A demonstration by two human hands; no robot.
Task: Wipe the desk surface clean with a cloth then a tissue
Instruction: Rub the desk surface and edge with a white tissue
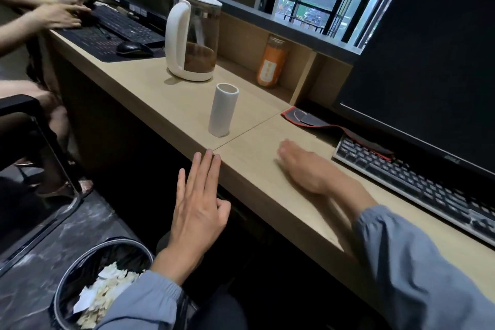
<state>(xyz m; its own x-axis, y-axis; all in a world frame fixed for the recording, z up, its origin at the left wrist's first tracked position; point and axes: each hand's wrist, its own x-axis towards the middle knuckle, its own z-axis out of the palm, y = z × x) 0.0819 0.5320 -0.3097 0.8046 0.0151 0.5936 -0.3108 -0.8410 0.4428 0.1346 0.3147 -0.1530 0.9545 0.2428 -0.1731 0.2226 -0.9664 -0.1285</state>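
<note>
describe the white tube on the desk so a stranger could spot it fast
Start at the long wooden desk, then the white-handled jug with brown contents. Nearer the front edge stands the tube. Unlike the jug, it is slim, plain white, open-topped and handleless.

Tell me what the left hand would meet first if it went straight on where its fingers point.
Probably the white tube standing on the desk: the straight fingers of the left hand, at the desk's front edge, aim at its base. Height above the desk is unclear from one view.
</note>
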